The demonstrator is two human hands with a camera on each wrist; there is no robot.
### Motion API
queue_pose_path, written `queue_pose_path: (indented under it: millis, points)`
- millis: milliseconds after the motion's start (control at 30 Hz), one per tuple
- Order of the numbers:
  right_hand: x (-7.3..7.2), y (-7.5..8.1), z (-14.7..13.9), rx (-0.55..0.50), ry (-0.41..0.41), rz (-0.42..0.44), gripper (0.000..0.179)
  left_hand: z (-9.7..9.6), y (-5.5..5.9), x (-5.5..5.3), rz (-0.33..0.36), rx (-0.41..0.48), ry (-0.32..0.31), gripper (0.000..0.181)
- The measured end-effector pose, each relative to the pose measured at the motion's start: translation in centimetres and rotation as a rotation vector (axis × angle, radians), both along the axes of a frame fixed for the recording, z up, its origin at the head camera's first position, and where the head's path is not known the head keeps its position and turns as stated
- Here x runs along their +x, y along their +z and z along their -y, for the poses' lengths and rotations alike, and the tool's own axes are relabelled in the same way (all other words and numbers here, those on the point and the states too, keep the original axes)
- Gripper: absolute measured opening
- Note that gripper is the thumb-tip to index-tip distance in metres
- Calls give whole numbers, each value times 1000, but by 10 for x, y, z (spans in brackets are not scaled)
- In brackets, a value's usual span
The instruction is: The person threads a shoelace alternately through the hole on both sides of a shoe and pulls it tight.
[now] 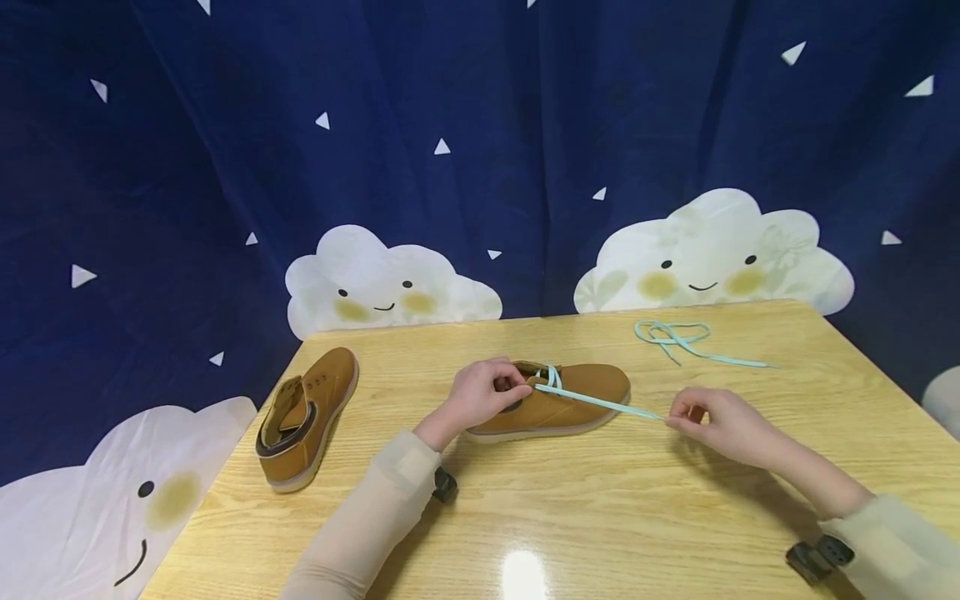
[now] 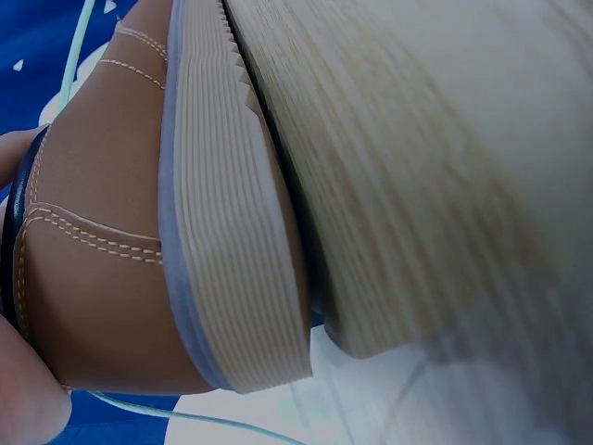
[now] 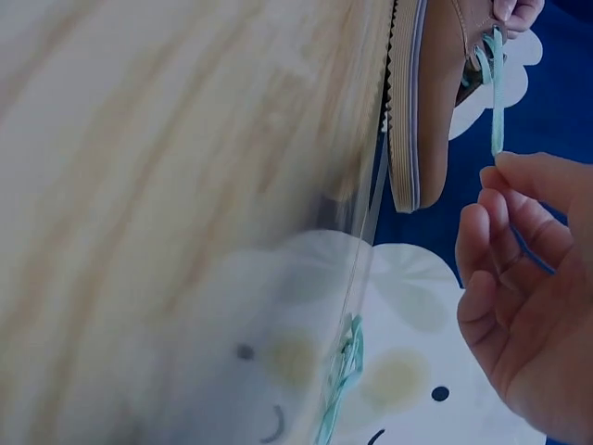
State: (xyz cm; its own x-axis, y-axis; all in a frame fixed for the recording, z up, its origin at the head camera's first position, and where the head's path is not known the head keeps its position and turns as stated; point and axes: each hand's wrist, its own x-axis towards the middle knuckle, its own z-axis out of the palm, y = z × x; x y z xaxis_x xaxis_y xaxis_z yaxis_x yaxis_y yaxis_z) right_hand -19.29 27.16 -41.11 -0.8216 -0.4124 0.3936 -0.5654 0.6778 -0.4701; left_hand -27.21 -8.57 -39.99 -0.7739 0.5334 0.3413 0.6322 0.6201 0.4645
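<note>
A brown shoe [image 1: 596, 381] with a pale sole lies sideways at the middle of the table, toe to the right. Light blue shoelace [image 1: 600, 402] crosses its eyelets, and one end stretches out taut. My left hand [image 1: 478, 393] grips the shoe by the upper's edge near the eyelets. Pinched between thumb and forefinger of my right hand [image 1: 723, 423] is the lace's free end; the right wrist view shows the lace [image 3: 498, 93] running straight up to the shoe. Up close in the left wrist view are the shoe's heel side [image 2: 102, 185] and ribbed sole.
Another brown shoe [image 1: 330, 387], with no lace in its visible eyelets, stands at the table's left. A loose light blue lace [image 1: 675, 337] lies at the back right. Behind the wooden table [image 1: 585, 508] hangs a dark blue curtain [image 1: 480, 100] with clouds.
</note>
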Motion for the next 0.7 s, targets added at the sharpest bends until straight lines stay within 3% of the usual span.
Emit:
queue_pose_path:
  millis: [200, 433, 700]
  points:
    - [-7, 6, 12, 79, -45, 102, 15, 0, -1, 0, 17, -6, 7, 13]
    - [-20, 10, 25, 131, -14, 195, 11, 1, -1, 1, 21, -12, 11, 12]
    - [-40, 22, 45, 119, 10, 137, 13, 2, -1, 0, 26, 7, -9, 13]
